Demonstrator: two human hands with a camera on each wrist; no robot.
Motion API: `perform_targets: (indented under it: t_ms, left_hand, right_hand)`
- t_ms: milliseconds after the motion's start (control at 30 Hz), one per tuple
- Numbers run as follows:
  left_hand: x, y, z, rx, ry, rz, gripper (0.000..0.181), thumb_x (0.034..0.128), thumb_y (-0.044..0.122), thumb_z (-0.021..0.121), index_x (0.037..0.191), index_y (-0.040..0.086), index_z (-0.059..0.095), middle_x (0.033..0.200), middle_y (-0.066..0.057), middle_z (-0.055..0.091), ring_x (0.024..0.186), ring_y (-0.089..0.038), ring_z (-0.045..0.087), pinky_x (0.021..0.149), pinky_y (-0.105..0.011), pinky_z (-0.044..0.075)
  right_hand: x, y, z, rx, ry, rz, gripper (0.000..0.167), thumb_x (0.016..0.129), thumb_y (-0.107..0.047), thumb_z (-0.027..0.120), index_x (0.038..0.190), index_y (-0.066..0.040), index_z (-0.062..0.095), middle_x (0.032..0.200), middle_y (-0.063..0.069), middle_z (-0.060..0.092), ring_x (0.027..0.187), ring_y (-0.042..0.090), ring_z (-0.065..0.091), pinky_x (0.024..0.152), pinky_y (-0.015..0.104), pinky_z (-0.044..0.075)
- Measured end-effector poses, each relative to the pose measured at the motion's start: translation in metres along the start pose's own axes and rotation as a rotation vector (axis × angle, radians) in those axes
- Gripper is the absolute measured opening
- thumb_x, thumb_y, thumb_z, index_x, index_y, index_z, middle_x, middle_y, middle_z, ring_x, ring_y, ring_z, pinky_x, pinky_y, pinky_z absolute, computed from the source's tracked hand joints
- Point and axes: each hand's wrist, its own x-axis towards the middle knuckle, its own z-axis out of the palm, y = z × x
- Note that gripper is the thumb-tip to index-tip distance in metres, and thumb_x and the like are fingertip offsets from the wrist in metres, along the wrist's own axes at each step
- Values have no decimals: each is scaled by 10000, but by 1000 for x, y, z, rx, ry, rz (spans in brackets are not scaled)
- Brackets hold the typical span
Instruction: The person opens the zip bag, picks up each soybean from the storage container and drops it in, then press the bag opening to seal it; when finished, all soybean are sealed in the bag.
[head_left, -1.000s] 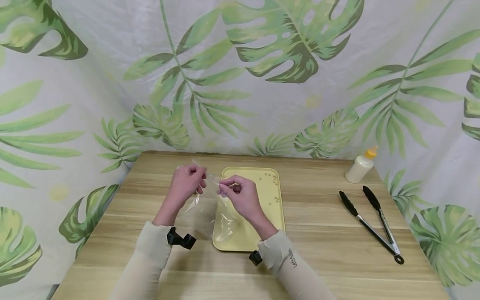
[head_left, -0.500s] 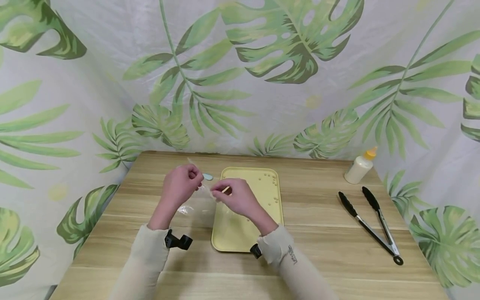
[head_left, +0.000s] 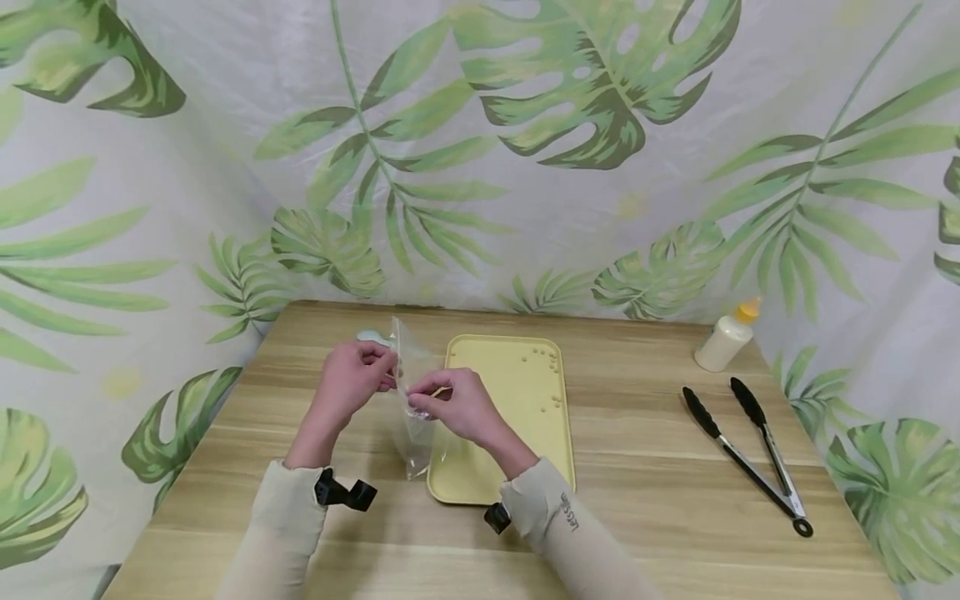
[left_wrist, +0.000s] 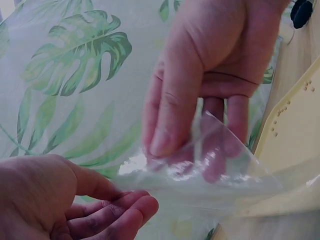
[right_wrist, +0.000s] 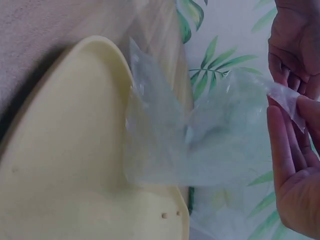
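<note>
A clear plastic bag (head_left: pixel 414 437) hangs upright between my hands, over the left edge of the yellow tray (head_left: pixel 495 475). My left hand (head_left: pixel 352 379) pinches its top edge from the left, thumb against the fingers. My right hand (head_left: pixel 461 406) pinches the same rim lower and nearer me. In the left wrist view, the right hand (left_wrist: pixel 205 65) shows its thumb on the film and other fingers behind it, and the left hand (left_wrist: pixel 85 205) meets the film at its fingertips. The right wrist view shows the bag (right_wrist: pixel 200 135) slack and crumpled.
Small pellets (head_left: pixel 552 358) lie scattered along the tray's right side. Open black-handled tongs (head_left: pixel 757 467) rest on the right of the wooden table (head_left: pixel 637 542). A white bottle with an orange cap (head_left: pixel 726 342) stands behind them. A pale blue object (head_left: pixel 372 337) lies beyond my left hand.
Both hands have shifted left, the right one further. The bag has turned from spread wide to narrow and edge-on. The pale blue object now shows left of the bag.
</note>
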Motion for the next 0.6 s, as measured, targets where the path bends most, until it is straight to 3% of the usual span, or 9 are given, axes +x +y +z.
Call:
perform_targets:
  t_ms: [200, 333, 467, 533, 600]
  left_hand:
    - [-5, -1, -2, 183, 52, 74, 204, 1017, 172, 652, 990, -2, 755, 769, -81, 753, 679, -184, 714, 632, -302, 600]
    - [-13, 2, -8, 281, 132, 135, 186, 986, 166, 674, 871, 42, 752, 691, -36, 725, 593, -122, 630, 552, -275, 500]
    - [-19, 2, -19, 289, 196, 151, 176, 964, 143, 683, 837, 44, 753, 701, -46, 735, 585, -118, 645, 517, -241, 482]
    - [-20, 0, -23, 239, 191, 149, 162, 967, 136, 692, 874, 21, 757, 726, -72, 748, 615, -129, 677, 533, -226, 512]
    - [-19, -4, -25, 151, 155, 134, 173, 979, 139, 698, 937, -19, 755, 766, -103, 759, 650, -131, 704, 569, -216, 563]
  right_hand:
    - [3, 9, 12, 61, -53, 47, 115, 944, -74, 750, 1021, -3, 797, 947, 124, 777, 763, 203, 764, 696, 301, 655]
    - [6, 9, 20, -26, -42, 3, 180, 960, -181, 753, 1078, -55, 802, 1016, 62, 789, 845, 117, 742, 772, 275, 636]
    - [7, 13, 19, -107, 70, 2, 306, 1000, -314, 695, 1221, -111, 759, 1161, 13, 762, 1037, 134, 703, 909, 347, 607]
    - [7, 17, 18, -53, 104, 35, 340, 1016, -301, 669, 1293, -108, 715, 1227, 51, 728, 1099, 216, 703, 921, 402, 616]
    - [7, 20, 18, 28, 90, 75, 381, 1032, -269, 646, 1369, -92, 659, 1286, 104, 689, 1138, 316, 700, 906, 426, 629]
